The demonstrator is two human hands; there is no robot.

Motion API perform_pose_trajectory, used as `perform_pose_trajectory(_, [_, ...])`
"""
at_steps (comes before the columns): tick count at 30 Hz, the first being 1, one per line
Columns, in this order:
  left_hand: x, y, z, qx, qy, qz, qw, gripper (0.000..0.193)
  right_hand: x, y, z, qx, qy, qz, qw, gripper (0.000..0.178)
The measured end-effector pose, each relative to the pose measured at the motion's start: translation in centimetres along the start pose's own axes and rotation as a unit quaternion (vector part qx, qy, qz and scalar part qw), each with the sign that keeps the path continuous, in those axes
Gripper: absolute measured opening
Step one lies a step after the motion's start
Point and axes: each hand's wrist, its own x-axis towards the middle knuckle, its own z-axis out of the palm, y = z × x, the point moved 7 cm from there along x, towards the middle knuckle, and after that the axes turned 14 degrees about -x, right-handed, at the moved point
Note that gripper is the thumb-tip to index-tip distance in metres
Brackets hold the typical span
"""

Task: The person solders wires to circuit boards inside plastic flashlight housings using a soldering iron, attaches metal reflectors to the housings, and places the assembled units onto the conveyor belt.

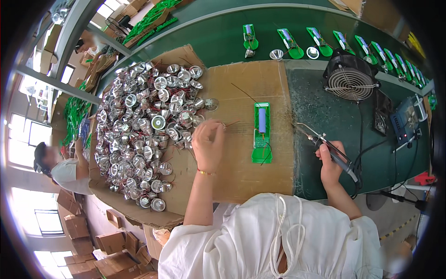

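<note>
My left hand [207, 145] is closed in a pinch above the cardboard, beside a heap of silver reflector cups [139, 125]. A thin reddish wire [233, 123] sticks out at its fingertips; anything more in the fingers is hidden. One reflector cup [211, 104] shows just beyond this hand. To its right lies a green plastic housing [262, 156] with a blue-violet cylindrical cell [262, 121], a small circuit board and loose dark wires. My right hand [330, 166] grips a soldering iron [343, 161], its thin metal tip pointing left toward the housing without touching it.
The reflectors fill a cardboard box [183, 56] at left. A flat cardboard sheet [232, 174] covers the middle bench. A round fan [350, 83] and a blue soldering station [405, 122] stand at right, cables trailing. Several green housings [290, 44] line the far side. A person [69, 169] works farther left.
</note>
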Motion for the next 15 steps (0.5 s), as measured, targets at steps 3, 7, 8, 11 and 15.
perform_pose_trajectory(3, [-0.7, 1.6, 0.3, 0.073, -0.007, 0.046, 0.996, 0.01, -0.9, -1.3, 0.2, -0.004, -0.015, -0.035, 0.999, 0.016])
perform_pose_trajectory(7, [-0.6, 1.6, 0.9, 0.099, -0.098, 0.069, 0.988, 0.024, -1.5, -1.8, 0.7, 0.006, -0.031, -0.06, 0.998, 0.015])
perform_pose_trajectory(8, [-0.7, 2.6, 1.7, 0.12, -0.13, 0.109, 0.978, 0.029, -1.6, -1.9, 0.7, 0.005, -0.032, -0.058, 0.998, 0.015])
perform_pose_trajectory(11, [-1.3, 3.1, 4.1, 0.172, -0.115, 0.137, 0.969, 0.021, -1.8, -1.6, 0.8, 0.016, -0.05, -0.036, 0.998, 0.015])
perform_pose_trajectory(15, [-1.7, 0.7, 6.1, 0.287, -0.16, 0.039, 0.944, 0.013, -2.4, -1.6, 0.8, 0.019, -0.054, -0.015, 0.998, 0.016])
